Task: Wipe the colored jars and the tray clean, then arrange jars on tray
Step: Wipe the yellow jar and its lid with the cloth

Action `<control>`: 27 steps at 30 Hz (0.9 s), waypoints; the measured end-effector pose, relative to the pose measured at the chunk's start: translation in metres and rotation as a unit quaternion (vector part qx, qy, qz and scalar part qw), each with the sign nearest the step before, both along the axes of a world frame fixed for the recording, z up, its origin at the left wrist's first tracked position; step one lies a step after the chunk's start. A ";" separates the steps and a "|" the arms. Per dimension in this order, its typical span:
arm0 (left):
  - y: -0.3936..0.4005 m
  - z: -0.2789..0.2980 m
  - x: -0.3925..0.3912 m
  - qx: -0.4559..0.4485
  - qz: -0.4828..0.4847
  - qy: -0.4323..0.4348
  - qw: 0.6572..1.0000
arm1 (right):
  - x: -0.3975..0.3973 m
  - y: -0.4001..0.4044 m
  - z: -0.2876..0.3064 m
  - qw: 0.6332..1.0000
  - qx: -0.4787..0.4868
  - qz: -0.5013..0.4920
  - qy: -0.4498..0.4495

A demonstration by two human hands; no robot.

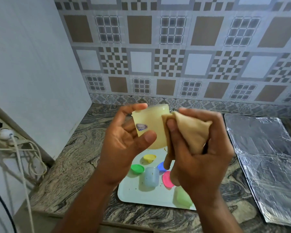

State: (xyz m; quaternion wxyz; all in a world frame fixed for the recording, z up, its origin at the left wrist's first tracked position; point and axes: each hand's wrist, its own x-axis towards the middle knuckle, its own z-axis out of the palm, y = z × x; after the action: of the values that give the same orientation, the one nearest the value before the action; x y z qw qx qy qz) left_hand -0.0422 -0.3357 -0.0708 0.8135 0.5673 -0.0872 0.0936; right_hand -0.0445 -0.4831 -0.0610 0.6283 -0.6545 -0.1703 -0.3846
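My left hand [126,145] grips a pale yellow jar [151,126] held up above the counter, thumb across its front, fingers behind. My right hand [195,148] grips a bunched tan cloth [193,132] and presses it against the jar's right side. Below, on the white tray [129,192], stand a blue jar [150,177] and a green jar [181,197], partly hidden by my right wrist. Loose lids lie on the tray: yellow [149,158], green [137,168], blue [161,166] and pink [166,179]. Small crumbs dot the tray.
The tray sits on a marbled stone counter [77,157] against a tiled wall. Foil-covered sheets [265,157] lie at the right. At the left, a socket with a plug and white cables [15,143] hangs beside a white wall panel.
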 end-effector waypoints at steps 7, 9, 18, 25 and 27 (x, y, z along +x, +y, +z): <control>-0.007 -0.003 -0.003 -0.169 -0.113 0.077 0.976 | 0.021 -0.007 0.007 0.989 0.067 0.087 0.097; -0.007 -0.002 -0.001 -0.256 -0.130 0.103 0.952 | 0.020 -0.006 0.000 0.986 0.092 0.091 0.104; -0.014 -0.009 0.002 -0.326 -0.121 0.152 0.925 | 0.022 0.006 -0.009 0.980 0.133 0.091 0.116; -0.018 -0.016 0.002 -0.293 -0.089 0.118 0.945 | 0.020 0.019 -0.032 0.950 0.201 0.117 0.206; -0.019 -0.017 0.004 -0.256 -0.028 0.109 0.960 | 0.014 0.024 -0.033 0.957 0.197 0.105 0.188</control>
State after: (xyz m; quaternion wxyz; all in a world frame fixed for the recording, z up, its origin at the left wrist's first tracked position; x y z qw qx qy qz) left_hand -0.0383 -0.3545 -0.0879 0.9385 0.3439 0.0136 0.0278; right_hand -0.0302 -0.4592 -0.0939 0.8020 -0.5569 -0.0379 -0.2128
